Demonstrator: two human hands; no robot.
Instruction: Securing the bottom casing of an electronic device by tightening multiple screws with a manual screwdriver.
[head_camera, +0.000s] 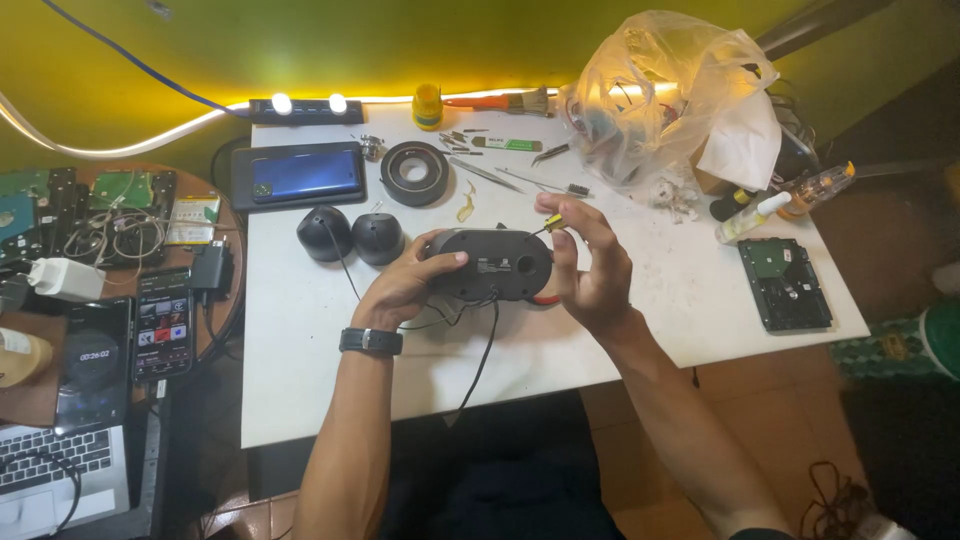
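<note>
One dark oval casing (495, 264) sits above the white surface (300, 340), gripped at its left end by the left hand (400, 285). The right hand (590, 265) pinches one small yellow-handled screwdriver (551, 224) against its right end. Two black domes (350, 236) lie just left; one tape roll (414, 173), one blue phone (305, 174) and one plastic bag (665, 95) lie behind.

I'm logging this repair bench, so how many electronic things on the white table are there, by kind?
Oval dark speaker housing, held by left hand and right hand: 1
Black dome speakers: 2
Blue phone: 1
Bare hard drive: 1
Total: 5
</note>
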